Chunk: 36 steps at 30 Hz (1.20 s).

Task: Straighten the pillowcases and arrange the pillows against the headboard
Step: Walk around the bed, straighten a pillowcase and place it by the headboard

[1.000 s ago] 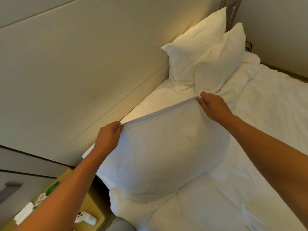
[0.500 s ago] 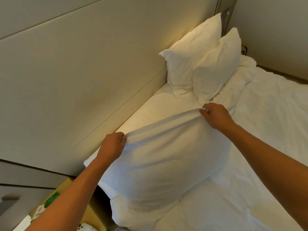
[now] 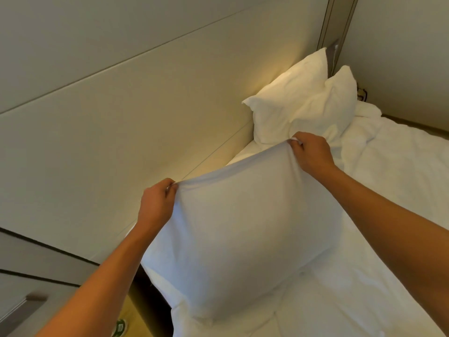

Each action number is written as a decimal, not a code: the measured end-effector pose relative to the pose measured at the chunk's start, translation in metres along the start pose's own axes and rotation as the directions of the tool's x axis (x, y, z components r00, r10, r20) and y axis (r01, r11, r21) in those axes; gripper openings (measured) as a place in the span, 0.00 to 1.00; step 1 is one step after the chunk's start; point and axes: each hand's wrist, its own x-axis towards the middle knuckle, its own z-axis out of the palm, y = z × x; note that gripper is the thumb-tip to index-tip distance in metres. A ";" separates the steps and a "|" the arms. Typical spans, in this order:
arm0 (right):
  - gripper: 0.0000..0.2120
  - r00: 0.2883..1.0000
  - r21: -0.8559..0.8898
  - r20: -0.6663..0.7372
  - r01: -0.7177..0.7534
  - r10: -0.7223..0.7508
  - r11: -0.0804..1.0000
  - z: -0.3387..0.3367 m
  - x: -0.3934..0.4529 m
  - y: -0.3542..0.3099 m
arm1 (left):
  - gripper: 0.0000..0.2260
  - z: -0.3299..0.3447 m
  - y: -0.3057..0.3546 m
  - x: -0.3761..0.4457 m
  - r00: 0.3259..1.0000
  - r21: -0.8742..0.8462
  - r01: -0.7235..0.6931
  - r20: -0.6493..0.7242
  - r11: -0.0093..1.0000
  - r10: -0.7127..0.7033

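A white pillow stands upright on the bed, just in front of the beige padded headboard. My left hand pinches its top left corner, and my right hand pinches its top right corner. The pillowcase's top edge is stretched taut between them. Two more white pillows lean at the far end: one against the headboard, and a second propped in front of it.
A crumpled white duvet lies beside the far pillows. A wooden bedside table with a green-and-white item sits at the lower left, beside a grey panel with a handle. A wall closes the far right corner.
Both hands dipped with the pillow's top edge half a second ago, then came back up and a little further from me. The grip on both corners is unchanged.
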 end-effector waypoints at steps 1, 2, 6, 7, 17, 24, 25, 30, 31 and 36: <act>0.14 1.000 0.006 -0.016 0.004 -0.003 1.000 0.000 0.008 -0.008 | 0.11 -0.008 0.000 0.005 1.000 -0.005 0.000 -0.019 1.000 0.000; 0.14 0.999 0.018 -0.032 0.009 -0.008 1.000 0.000 0.017 -0.018 | 0.11 -0.015 0.001 0.011 0.999 -0.001 -0.002 -0.036 1.000 0.002; 0.17 0.996 0.036 -0.089 -0.002 0.006 0.999 0.001 0.039 -0.039 | 0.11 -0.036 0.003 0.028 0.996 -0.002 -0.016 -0.088 1.000 0.016; 0.17 0.995 0.046 -0.096 -0.012 0.016 0.999 0.000 0.043 -0.040 | 0.11 -0.038 0.002 0.030 0.995 -0.007 -0.014 -0.102 1.000 0.013; 0.16 0.992 0.034 0.025 -0.121 0.121 0.992 0.081 0.073 -0.041 | 0.11 -0.009 -0.045 0.065 0.998 -0.027 0.060 0.010 0.998 -0.060; 0.18 0.968 0.072 0.012 -0.250 0.249 0.966 0.087 0.099 -0.007 | 0.12 0.022 -0.027 0.105 0.999 -0.036 0.007 0.051 0.999 -0.006; 0.18 0.968 0.082 -0.007 -0.248 0.249 0.965 0.086 0.107 -0.007 | 0.13 0.021 -0.024 0.115 0.999 -0.039 -0.001 0.043 0.999 0.003; 0.18 0.981 0.080 -0.016 -0.190 0.192 0.978 0.085 0.149 -0.007 | 0.13 0.027 -0.027 0.161 0.998 -0.091 0.046 0.055 0.995 -0.041; 0.18 0.984 0.068 0.005 -0.177 0.178 0.982 0.090 0.153 -0.005 | 0.12 0.032 -0.030 0.166 0.996 -0.097 0.059 0.071 0.993 -0.053; 0.15 0.976 -0.052 0.134 -0.167 0.173 0.985 0.130 0.153 0.024 | 0.11 0.072 -0.052 0.162 0.976 -0.107 0.146 0.177 0.984 -0.126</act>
